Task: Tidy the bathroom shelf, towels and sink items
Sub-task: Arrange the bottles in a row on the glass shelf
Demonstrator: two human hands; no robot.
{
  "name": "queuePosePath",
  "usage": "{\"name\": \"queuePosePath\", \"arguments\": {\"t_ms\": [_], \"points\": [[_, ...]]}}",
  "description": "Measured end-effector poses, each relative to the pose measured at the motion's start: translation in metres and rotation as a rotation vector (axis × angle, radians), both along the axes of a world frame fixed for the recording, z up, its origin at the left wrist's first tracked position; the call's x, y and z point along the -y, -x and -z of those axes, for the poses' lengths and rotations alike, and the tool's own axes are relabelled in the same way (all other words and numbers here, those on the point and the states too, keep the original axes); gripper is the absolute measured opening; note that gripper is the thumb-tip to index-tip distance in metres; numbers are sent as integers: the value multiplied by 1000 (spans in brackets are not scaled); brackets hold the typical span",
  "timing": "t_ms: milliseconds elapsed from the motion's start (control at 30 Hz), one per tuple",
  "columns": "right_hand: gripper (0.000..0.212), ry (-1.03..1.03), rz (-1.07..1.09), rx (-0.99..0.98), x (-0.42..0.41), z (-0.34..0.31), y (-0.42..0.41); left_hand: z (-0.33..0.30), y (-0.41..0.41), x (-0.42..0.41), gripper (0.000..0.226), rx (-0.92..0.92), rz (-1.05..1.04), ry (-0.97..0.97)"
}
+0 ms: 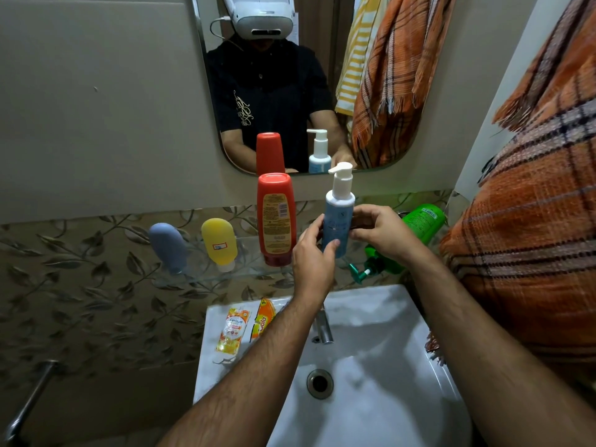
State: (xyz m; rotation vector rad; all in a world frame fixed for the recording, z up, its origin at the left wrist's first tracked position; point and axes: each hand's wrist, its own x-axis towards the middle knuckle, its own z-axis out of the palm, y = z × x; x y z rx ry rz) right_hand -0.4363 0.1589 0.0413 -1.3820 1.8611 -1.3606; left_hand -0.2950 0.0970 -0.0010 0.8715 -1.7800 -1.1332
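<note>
Upright, blue pump bottle (337, 225) gripped by left hand (312, 256), right hand (379, 233).

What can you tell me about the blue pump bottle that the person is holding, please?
The blue pump bottle is a slim cylinder, apparently plastic, with a light blue body, a white shoulder and a white pump head whose nozzle points left. It is upright, held above the glass shelf, to the right of the red bottle. Both hands grip its lower body: the left hand from the left, the right hand from the right. Its reflection shows in the mirror. The printing is too blurred to read.
</note>
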Motion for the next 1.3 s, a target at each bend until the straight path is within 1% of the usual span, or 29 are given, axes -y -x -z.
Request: {"name": "queuePosePath", "arguments": {"t_ms": [300,667,767,833,900,967,1033,1100,1167,1233,1300], "points": [[45,3,44,-56,0,5,2,2,0,1,59,-1,4,36],[47,-29,61,-76,-3,1,-3,5,-3,-1,62,27,8,55],[47,-16,107,-102,-5,2,-2,9,-11,-10,52,-33,-40,125],[43,-1,157,-136,-9,1,-2,16,-17,-16,43,-107,-42,243],[39,2,213,-210,-16,-2,-4,26,-22,-21,35,-132,-16,347],[39,-7,279,-333,-25,-6,-7,35,-25,-25,29,-137,13,361],[46,-36,336,-435,-35,-9,-9,39,-25,-28,27,-130,18,272],[50,-74,376,-504,-45,-9,-10,41,-21,-32,32,-87,37,85],[53,-85,403,-558,-54,-8,-10,39,-14,-36,44,-40,99,-113],[60,-103,419,-575,-62,-4,-8,36,-6,-39,55,-69,190,-331],[70,-173,399,-589,-67,3,-3,29,1,-43,45,-155,283,-519]]}}
